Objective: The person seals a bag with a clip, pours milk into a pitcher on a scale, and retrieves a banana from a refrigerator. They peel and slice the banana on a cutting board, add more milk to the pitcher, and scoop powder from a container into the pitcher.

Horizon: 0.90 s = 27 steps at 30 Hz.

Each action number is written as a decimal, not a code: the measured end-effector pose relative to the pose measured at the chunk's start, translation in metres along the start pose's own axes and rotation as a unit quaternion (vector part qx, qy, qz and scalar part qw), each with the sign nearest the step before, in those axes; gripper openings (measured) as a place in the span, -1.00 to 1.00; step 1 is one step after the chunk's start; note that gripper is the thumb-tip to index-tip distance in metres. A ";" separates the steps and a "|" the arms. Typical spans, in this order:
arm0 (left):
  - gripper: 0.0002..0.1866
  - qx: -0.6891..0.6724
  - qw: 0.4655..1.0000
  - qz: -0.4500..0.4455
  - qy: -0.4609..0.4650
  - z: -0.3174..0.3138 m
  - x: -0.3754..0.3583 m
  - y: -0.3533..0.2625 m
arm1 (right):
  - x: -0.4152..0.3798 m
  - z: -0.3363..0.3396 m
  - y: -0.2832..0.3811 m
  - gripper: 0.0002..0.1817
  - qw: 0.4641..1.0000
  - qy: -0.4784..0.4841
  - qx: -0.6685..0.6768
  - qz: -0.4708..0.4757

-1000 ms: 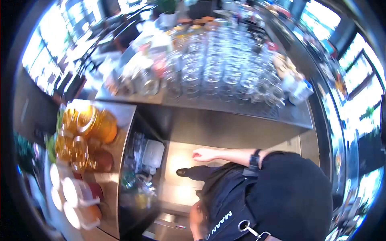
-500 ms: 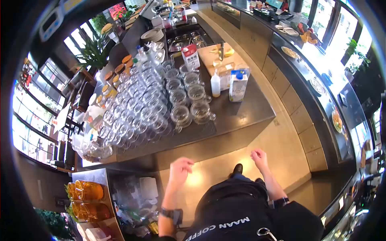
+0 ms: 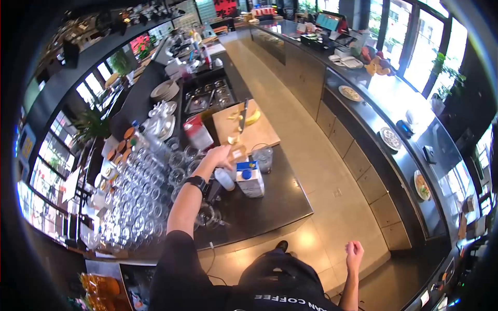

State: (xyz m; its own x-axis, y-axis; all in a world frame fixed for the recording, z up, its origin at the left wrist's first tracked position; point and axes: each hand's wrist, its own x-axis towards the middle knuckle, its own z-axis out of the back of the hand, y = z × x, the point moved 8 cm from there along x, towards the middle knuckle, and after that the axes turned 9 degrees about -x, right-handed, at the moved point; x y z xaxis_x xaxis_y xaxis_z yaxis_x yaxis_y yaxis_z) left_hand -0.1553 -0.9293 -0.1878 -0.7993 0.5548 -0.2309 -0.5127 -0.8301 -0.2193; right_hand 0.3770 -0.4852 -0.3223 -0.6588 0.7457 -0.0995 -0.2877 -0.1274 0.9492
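Note:
My left hand [image 3: 220,155] reaches over the dark counter, above the top of a white squeeze bottle [image 3: 224,179]; whether its fingers grip anything is unclear. Just right of the bottle stands a blue-and-white carton [image 3: 250,180], and behind that a clear glass jug [image 3: 263,159]. A red-and-white carton [image 3: 198,132] is beyond my left hand. On the wooden cutting board [image 3: 259,130] lie a knife [image 3: 243,116] and a banana [image 3: 253,117]. My right hand [image 3: 355,252] hangs over the floor at the lower right, fingers curled in, with nothing visible in it.
Many glass mugs [image 3: 136,199] crowd the counter's left side. Stacked plates [image 3: 165,90] sit beside metal trays [image 3: 208,96] farther back. Amber jars [image 3: 98,284] are at the lower left. Plates of food [image 3: 390,139] line the right counter, across the floor aisle [image 3: 290,103].
My left hand has moved forward from above the floor to the bottle and cartons. My right hand has lowered to the right. The view has tilted up and shifted.

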 end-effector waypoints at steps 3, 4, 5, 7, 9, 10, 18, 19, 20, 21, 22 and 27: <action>-0.29 -0.072 0.996 0.005 -0.046 0.016 -0.007 -0.008 | 0.000 0.044 -0.028 -0.78 0.997 -0.061 -0.013 -0.043; -0.31 -0.095 0.995 -0.019 -0.028 0.027 -0.008 -0.014 | 0.001 0.057 -0.034 -0.77 0.995 -0.071 -0.046 -0.049; -0.26 -0.143 0.983 -0.095 -0.067 0.050 -0.014 -0.025 | 0.001 0.063 -0.026 -0.77 0.993 -0.092 -0.018 -0.070; -0.21 -0.131 0.988 -0.064 -0.052 0.099 -0.016 -0.030 | 0.014 0.074 -0.042 -0.79 0.989 -0.113 0.025 -0.088; -0.21 -0.066 0.993 -0.059 -0.078 0.155 -0.026 -0.043 | 0.037 0.081 -0.032 -0.80 0.987 -0.121 0.006 -0.106; -0.28 -0.137 0.984 -0.065 -0.091 0.185 -0.036 -0.067 | 0.055 0.082 -0.027 -0.80 0.987 -0.124 0.008 -0.099; -0.32 -0.132 0.939 -0.087 -0.305 0.315 -0.040 -0.161 | 0.343 0.119 0.041 -0.83 0.955 -0.149 -0.206 0.153; -0.32 -0.138 0.929 -0.078 -0.334 0.315 -0.033 -0.180 | 0.394 0.128 0.044 -0.80 0.946 -0.139 -0.250 0.155; -0.32 -0.143 0.918 -0.067 -0.364 0.316 -0.029 -0.200 | 0.441 0.136 0.052 -0.73 0.921 -0.169 -0.271 0.222; -0.31 -0.150 0.904 -0.056 -0.397 0.313 -0.023 -0.221 | 0.487 0.144 0.060 -0.65 0.917 -0.129 -0.345 0.151; -0.31 -0.161 0.895 -0.062 -0.412 0.303 -0.013 -0.245 | 0.527 0.152 0.071 -0.59 0.896 -0.148 -0.391 0.148; -0.28 -0.249 0.876 -0.061 -0.409 0.224 0.070 -0.372 | 0.683 0.175 0.062 -0.26 0.822 -0.171 -0.528 0.127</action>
State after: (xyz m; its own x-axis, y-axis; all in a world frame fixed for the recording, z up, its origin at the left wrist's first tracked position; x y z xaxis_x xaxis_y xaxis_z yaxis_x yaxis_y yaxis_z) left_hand -0.0902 -0.5944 0.0900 -0.8099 0.2422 0.5342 -0.5720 -0.5275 -0.6281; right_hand 0.0304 0.1307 -0.2793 -0.6088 0.7250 0.3221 -0.7331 -0.6693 0.1210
